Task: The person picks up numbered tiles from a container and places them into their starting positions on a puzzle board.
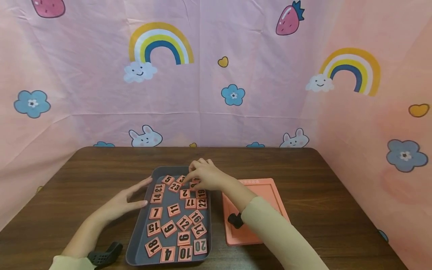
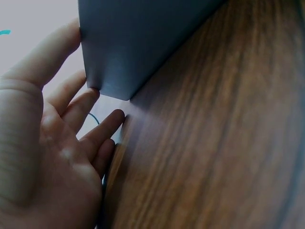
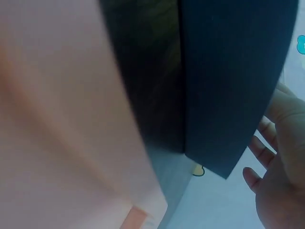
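A dark grey tray [image 1: 137,243] holds several pink square tiles with black numbers, lying loose and turned various ways. My left hand [image 1: 123,202] is at the tray's left side, fingers extended and thumb apart; in the left wrist view its fingertips [image 2: 90,93] meet the tray's outer wall [image 2: 119,47]. Over the tray's far right part is my right hand [image 1: 206,176], palm down with bent fingers. Its index fingertip reaches down beside the 3 tile [image 1: 181,179] and the 23 tile [image 1: 174,186]. The right wrist view hides its fingertips behind the tray wall [image 3: 228,86].
A pink rimmed board [image 1: 231,236] lies right of the tray, partly under my right forearm. Black wrist devices [image 1: 106,255] show on both arms. The brown wooden table [image 1: 324,210] ends at a patterned pink cloth [image 1: 209,127] behind and at the sides.
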`<state>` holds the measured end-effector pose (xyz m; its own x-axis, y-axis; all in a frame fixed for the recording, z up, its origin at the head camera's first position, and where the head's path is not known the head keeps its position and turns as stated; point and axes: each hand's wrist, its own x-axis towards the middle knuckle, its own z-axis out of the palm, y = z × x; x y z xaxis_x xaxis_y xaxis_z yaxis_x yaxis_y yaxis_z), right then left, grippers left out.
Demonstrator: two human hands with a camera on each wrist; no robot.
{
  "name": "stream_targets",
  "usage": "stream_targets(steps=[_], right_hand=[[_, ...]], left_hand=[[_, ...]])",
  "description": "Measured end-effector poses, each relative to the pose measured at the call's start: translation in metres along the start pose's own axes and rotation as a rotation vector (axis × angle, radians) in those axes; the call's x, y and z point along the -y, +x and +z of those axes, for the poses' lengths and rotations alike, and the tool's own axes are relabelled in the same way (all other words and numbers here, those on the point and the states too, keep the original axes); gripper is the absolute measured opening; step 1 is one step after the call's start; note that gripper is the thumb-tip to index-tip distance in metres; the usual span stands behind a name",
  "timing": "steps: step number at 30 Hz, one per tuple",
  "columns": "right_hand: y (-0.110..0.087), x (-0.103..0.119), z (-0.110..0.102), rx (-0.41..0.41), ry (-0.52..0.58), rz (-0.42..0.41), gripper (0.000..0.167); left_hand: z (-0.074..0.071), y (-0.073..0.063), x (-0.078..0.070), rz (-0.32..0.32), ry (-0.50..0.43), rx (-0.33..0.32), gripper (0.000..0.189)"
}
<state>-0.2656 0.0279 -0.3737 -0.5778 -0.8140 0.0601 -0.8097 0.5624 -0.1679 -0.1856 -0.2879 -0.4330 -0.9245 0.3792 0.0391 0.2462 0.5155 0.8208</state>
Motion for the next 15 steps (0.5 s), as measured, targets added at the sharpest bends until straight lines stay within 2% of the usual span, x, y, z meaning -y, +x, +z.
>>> stream_targets(steps=[8, 15], right_hand=[[0.012, 0.005, 0.010, 0.090, -0.040, -0.001, 0.036], [0.015, 0.003, 0.013, 0.121, -0.030, 0.005, 0.036]], left_hand=[[-0.001, -0.001, 0.000, 0.008, -0.001, 0.001, 0.068], [-0.001, 0.000, 0.002, 0.000, 0.005, 0.002, 0.068]])
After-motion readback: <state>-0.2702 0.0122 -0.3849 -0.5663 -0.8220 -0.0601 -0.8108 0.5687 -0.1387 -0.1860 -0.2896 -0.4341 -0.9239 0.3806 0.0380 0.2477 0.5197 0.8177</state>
